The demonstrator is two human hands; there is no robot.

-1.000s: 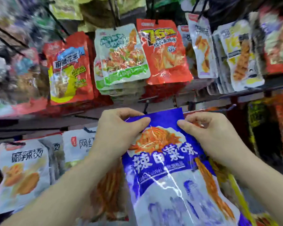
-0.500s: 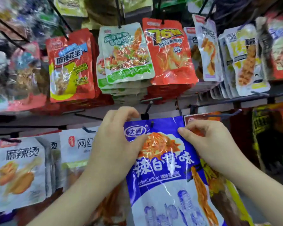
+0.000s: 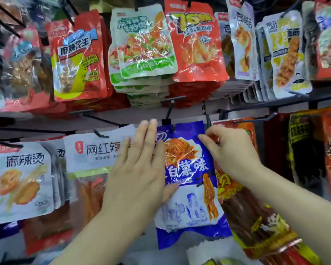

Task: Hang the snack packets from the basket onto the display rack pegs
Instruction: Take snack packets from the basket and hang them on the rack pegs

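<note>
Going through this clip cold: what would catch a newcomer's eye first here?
The blue snack packet sits mid-frame in the lower row, its top edge up at a black peg. The left hand lies flat on its left side, while the right hand pinches its upper right corner. Above, a red packet and a green-and-white packet front full stacks.

packets (image 3: 92, 159) crowd both sides, peg (image 3: 169, 111) bare above
</note>
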